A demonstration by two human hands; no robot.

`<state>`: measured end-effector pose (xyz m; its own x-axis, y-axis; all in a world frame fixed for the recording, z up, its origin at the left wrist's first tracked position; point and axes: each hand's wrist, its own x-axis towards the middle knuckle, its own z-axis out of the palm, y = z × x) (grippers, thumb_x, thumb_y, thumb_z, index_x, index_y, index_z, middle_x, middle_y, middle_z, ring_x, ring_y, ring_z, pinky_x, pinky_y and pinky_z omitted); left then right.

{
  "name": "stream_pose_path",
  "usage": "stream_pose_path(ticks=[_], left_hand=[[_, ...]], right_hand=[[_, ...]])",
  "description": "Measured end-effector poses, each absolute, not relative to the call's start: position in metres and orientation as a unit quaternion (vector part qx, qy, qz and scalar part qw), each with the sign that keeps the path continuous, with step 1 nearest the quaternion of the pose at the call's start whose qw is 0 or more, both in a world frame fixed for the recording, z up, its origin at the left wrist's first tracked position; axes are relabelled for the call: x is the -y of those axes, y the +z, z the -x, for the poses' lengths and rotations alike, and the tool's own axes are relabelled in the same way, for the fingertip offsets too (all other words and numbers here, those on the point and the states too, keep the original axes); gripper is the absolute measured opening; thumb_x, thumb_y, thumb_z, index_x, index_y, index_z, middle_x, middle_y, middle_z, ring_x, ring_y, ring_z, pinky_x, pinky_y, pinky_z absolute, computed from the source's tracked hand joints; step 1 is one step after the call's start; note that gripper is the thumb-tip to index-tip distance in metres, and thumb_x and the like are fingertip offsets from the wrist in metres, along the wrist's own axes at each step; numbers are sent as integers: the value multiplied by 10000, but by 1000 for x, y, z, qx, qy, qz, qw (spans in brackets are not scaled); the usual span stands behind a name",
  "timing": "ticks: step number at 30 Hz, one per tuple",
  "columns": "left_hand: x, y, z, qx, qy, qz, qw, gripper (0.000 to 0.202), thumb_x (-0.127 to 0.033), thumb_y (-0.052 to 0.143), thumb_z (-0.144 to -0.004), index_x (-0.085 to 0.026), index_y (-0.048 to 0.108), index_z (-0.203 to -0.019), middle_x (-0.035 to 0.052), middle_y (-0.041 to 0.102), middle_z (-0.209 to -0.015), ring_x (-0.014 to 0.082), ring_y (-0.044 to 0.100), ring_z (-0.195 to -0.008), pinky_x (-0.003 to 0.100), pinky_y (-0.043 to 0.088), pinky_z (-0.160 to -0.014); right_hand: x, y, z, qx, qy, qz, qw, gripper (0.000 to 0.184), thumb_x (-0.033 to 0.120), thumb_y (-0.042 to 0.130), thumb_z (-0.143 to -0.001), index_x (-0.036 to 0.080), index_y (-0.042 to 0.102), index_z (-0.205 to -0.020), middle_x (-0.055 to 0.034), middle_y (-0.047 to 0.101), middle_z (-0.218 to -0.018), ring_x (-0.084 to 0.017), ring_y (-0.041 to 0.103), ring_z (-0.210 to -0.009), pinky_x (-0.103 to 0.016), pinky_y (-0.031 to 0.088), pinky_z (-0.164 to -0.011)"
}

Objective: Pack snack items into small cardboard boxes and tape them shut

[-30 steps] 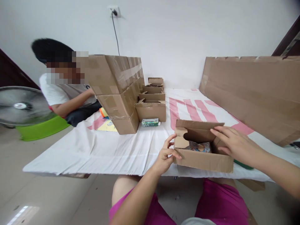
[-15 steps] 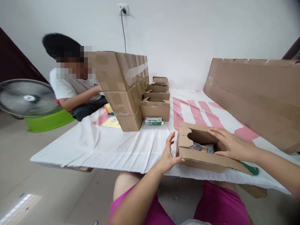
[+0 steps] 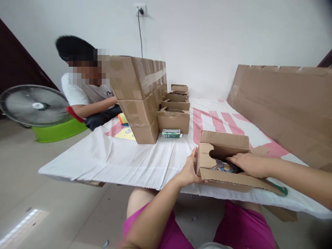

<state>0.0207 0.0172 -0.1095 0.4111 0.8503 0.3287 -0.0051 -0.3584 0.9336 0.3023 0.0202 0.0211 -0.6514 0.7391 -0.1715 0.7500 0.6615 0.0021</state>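
Note:
An open cardboard box (image 3: pixel 224 137) sits at the near edge of the table with its flaps up. My left hand (image 3: pixel 190 172) is closed on its left end, thumb at the front corner and fingers along the side. Inside the box lies a shiny packet (image 3: pixel 222 166) with a colourful print, partly covered. My right hand (image 3: pixel 249 164) reaches into the box from the right, its fingers stretched out over the packet; some fingertips are hidden. A dark green tool end (image 3: pixel 284 191) sticks out beside the box's front flap.
Taped cartons (image 3: pixel 141 114) are stacked left of centre. Beside them stand several open boxes (image 3: pixel 173 122) in a row, with a small green carton (image 3: pixel 171 133) in front. A large cardboard panel (image 3: pixel 282 107) stands right. A co-worker (image 3: pixel 83 93) sits left near a fan (image 3: pixel 37 105).
My right hand has moved down into the box onto the packet. My left hand has closed in on the box's left end. The back flap now stands higher.

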Motion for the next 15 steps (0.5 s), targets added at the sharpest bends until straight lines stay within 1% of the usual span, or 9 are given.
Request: stream_pose_path(ticks=[3, 5, 6, 9, 11, 12, 15], left_hand=[[-14, -110, -21, -318, 449, -699, 457, 1468, -375, 935, -401, -269, -8, -1522, 200, 236, -1504, 423, 242, -1397, 604, 216, -1125], [-11, -110, -23, -314, 463, -700, 444, 1454, -394, 933, -401, -271, 14, -1521, 193, 237, -1502, 415, 241, -1398, 594, 203, -1133], [-9, -109, -23, -309, 469, -702, 439, 1450, -406, 932, -399, -270, 23, -1520, 190, 238, -1499, 412, 238, -1399, 589, 195, -1137], [-5, -106, -26, -298, 480, -702, 433, 1460, -447, 929, -377, -268, 33, -1516, 187, 238, -1490, 407, 228, -1402, 580, 182, -1142], [-3, -105, -27, -296, 486, -697, 437, 1458, -465, 926, -370, -268, 45, -1515, 188, 228, -1492, 406, 221, -1404, 580, 174, -1144], [-2, -104, -27, -297, 488, -695, 437, 1455, -469, 925, -367, -267, 53, -1514, 190, 225, -1494, 407, 219, -1405, 583, 169, -1145], [-2, -103, -26, -304, 491, -699, 422, 1440, -469, 924, -372, -265, 69, -1514, 192, 229, -1496, 416, 227, -1398, 595, 175, -1138]], right_hand=[[-19, 23, -296, -898, -64, -411, 143, 525, 342, 623, -740, 163, 608, -1234, -162, 678, -1145, -318, 671, -996, -434, 536, -802], [-17, 24, -291, -890, -54, -422, 161, 520, 313, 629, -733, 155, 611, -1228, -163, 673, -1139, -314, 678, -973, -414, 541, -772], [-16, 25, -290, -887, -47, -429, 166, 489, 301, 631, -732, 157, 629, -1199, -157, 676, -1118, -305, 686, -943, -398, 539, -748], [-12, 25, -286, -882, -23, -440, 170, 307, 287, 625, -743, 164, 700, -1014, -135, 694, -991, -274, 693, -813, -358, 511, -658], [-9, 25, -283, -891, 2, -422, 164, 177, 257, 588, -776, 174, 711, -872, -109, 694, -873, -246, 675, -737, -338, 478, -618], [-7, 26, -281, -900, 19, -406, 155, 152, 225, 560, -796, 179, 704, -811, -95, 684, -816, -232, 661, -715, -330, 462, -614], [-1, 34, -277, -925, 90, -357, 93, 241, 139, 467, -854, 193, 653, -711, -66, 637, -736, -200, 603, -712, -322, 429, -646]])
